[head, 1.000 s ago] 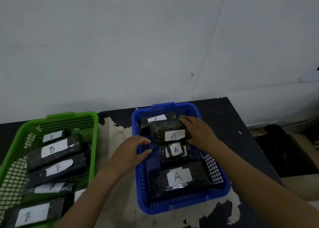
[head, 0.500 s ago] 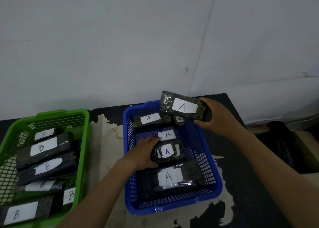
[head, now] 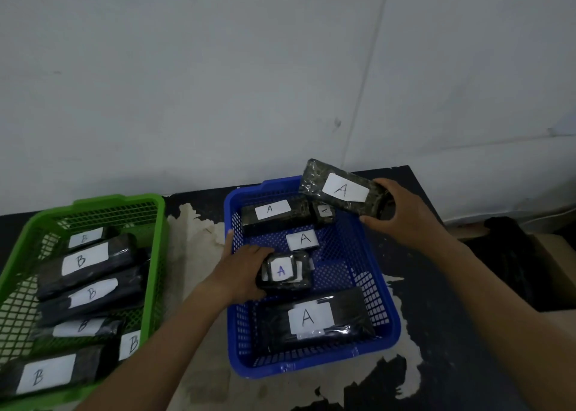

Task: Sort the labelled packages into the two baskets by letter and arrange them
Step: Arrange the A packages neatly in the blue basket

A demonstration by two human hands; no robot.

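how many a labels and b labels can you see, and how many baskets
A labels: 6, five in the blue basket and one on the package held in the right hand
B labels: 6, all in the green basket
Baskets: 2
Total: 12 labels, 2 baskets

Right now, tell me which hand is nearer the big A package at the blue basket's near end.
Left. The left hand grips a small A package just behind the big A package; the right hand holds another A package above the blue basket at its far right corner.
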